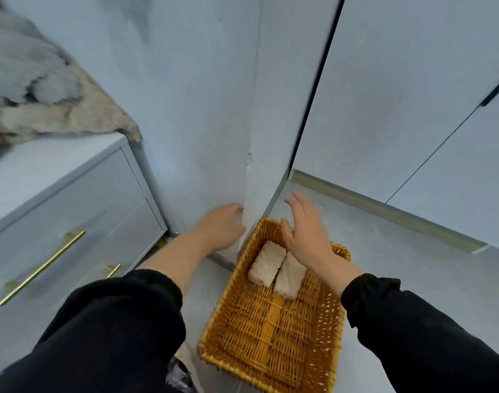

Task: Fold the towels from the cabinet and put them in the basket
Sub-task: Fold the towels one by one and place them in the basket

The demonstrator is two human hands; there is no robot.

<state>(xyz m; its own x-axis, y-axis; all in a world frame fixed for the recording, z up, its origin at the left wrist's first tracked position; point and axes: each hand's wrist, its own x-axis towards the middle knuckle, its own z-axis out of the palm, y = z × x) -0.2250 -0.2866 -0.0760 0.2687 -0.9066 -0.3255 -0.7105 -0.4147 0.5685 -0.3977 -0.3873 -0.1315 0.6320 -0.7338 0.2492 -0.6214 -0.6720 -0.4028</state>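
Wardrobe doors [398,95]: pale, flat and closed, filling the right side; a wall corner [251,137] juts out between them and the drawer unit.
Cabinet [72,194]: pale drawer unit at left with brass bar handles [41,268], drawers closed; a grey and beige furry throw [38,89] lies on its top. Whether the remaining towels sit here or behind the wardrobe doors cannot be told.
Basket [271,330]: honey-coloured wicker, rectangular, on the floor [398,265] against the wall corner; most of its woven base is bare.
Step in hand: probably leaving the basket to fetch the next towel. Do it well by lifting both arms straight up clear of the rim so the basket is not nudged, then fold the next towel into the same tight block and lay it just beside the pair, working row by row toward the near end.
Right grip [307,234]: above the basket's far end, fingers spread and straight, holding nothing.
Left grip [220,225]: outside the basket by the wall corner, fingertips at the wall, nothing in it; blur hides finer detail.
Towels [266,263]: two small cream, nubby terry blocks, folded thick, lying touching side by side in the basket's far end, partly under the right grip.
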